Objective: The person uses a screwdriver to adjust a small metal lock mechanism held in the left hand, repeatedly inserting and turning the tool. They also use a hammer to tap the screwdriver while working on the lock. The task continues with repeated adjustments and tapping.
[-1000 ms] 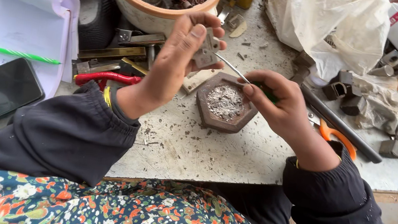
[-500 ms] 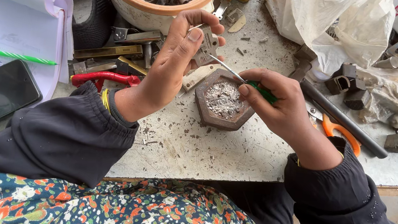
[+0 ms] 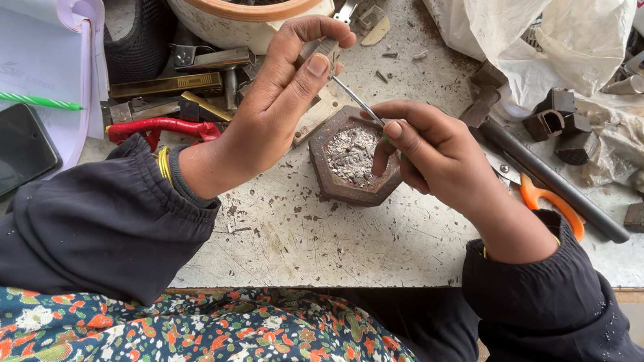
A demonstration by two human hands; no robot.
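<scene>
Our left hand (image 3: 283,94) pinches a small metal part (image 3: 324,45), now lowered toward the hexagonal dish (image 3: 355,160); our right hand (image 3: 432,149) grips a thin metal tool (image 3: 355,99), its tip meeting the part; the probing continues.

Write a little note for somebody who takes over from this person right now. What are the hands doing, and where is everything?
Left hand: raised above the table, pinching a small metal part between thumb and fingers.
Right hand: holds a thin metal tool, tip against the part.
Hexagonal tray: on the table under both hands, with grey powder in it.
Nearby: red-handled pliers on the left, orange-handled scissors on the right.
Done: cannot tell.
Left: the part is not yet set down.
</scene>
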